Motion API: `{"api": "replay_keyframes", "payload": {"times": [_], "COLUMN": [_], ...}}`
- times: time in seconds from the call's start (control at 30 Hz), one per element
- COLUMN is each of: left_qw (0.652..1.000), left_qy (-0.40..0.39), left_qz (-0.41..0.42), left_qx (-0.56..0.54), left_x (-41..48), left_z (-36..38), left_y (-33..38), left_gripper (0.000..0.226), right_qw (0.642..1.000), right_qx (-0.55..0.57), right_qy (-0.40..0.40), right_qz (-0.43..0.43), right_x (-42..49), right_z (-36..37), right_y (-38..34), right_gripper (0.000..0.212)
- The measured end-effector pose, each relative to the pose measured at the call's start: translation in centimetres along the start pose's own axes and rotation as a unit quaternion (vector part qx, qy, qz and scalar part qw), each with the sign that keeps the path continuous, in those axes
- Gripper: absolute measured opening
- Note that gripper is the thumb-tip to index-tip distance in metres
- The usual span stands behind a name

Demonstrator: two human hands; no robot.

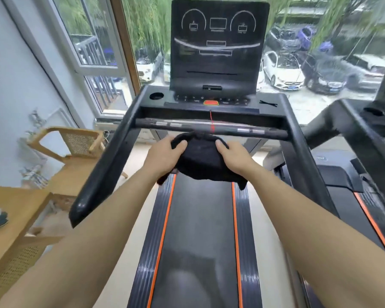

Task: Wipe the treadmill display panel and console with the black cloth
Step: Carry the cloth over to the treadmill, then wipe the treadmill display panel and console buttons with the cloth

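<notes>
A black cloth (200,161) is bunched between both my hands, just below the treadmill's front crossbar (209,127). My left hand (165,154) grips its left side and my right hand (233,156) grips its right side, thumbs on top. Beyond the bar lies the black console (231,101) with a row of buttons and an orange-red stop key (211,102). Above it the dark display panel (218,45) stands upright, switched off, with faint white dial outlines. Both hands are well short of the panel.
Black side handrails (102,172) run down each side of the belt (198,230) with orange stripes. A red safety cord (212,121) hangs from the console. A second treadmill (351,134) stands on the right. Wooden chairs (73,147) stand left, windows ahead.
</notes>
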State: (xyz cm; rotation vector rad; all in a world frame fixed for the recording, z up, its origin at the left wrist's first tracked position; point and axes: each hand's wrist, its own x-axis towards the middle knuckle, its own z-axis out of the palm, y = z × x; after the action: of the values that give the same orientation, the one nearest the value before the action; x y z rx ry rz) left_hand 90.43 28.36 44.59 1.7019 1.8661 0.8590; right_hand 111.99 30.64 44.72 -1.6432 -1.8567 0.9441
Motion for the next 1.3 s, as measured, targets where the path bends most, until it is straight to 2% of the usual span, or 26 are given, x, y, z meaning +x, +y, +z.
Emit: {"api": "replay_keyframes", "payload": {"times": [0.1,0.2,0.37,0.53,0.6,0.67,0.77,0.9,1.0,1.1,1.17,1.3], "left_qw": [0.999,0.998,0.997,0.997,0.997,0.998,0.999,0.997,0.995,0.996,0.997,0.995], "left_qy": [-0.013,-0.033,-0.052,-0.042,-0.044,-0.036,-0.005,0.051,0.086,0.082,0.072,0.053], "left_qz": [-0.030,-0.049,-0.060,-0.064,-0.060,-0.040,-0.022,-0.040,-0.046,-0.021,-0.003,0.003], "left_qx": [-0.009,-0.014,-0.024,-0.020,-0.015,0.014,0.042,0.035,0.010,0.002,-0.007,-0.086], "left_x": [4.1,8.2,15.5,24.3,28.0,31.4,36.4,42.4,46.7,50.6,53.2,58.2], "left_z": [-2.5,-3.6,-2.8,-1.2,-0.8,-0.7,-0.6,-1.0,-1.6,-2.3,-2.7,-3.7], "left_y": [3.1,5.9,8.6,10.6,11.4,12.3,13.3,13.1,12.0,10.7,9.6,7.6], "left_gripper": [0.035,0.026,0.021,0.017,0.005,0.007,0.013,0.011,0.013,0.013,0.012,0.006], "right_qw": [1.000,0.999,0.999,0.991,0.984,0.978,0.973,0.972,0.963,0.960,0.964,0.971], "right_qx": [0.009,0.026,0.045,0.093,0.116,0.126,0.120,0.148,0.202,0.241,0.236,0.238], "right_qy": [0.006,0.007,-0.001,-0.092,-0.133,-0.162,-0.185,-0.170,-0.170,-0.141,-0.117,-0.026], "right_qz": [-0.014,-0.022,-0.016,-0.018,-0.027,-0.044,-0.069,-0.062,-0.046,-0.034,-0.031,-0.012], "right_x": [3.1,6.9,14.7,23.0,26.2,29.5,34.9,40.9,44.6,47.9,49.8,52.9], "right_z": [-3.5,-6.1,-8.8,-12.3,-13.9,-15.3,-16.6,-17.4,-17.2,-16.1,-14.9,-13.0], "right_y": [-2.8,-4.0,-3.2,-2.1,-2.1,-1.9,-1.9,-2.0,-2.9,-3.7,-4.2,-5.7], "right_gripper": [0.050,0.050,0.064,0.055,0.037,0.025,0.033,0.032,0.017,0.010,0.013,0.009]}}
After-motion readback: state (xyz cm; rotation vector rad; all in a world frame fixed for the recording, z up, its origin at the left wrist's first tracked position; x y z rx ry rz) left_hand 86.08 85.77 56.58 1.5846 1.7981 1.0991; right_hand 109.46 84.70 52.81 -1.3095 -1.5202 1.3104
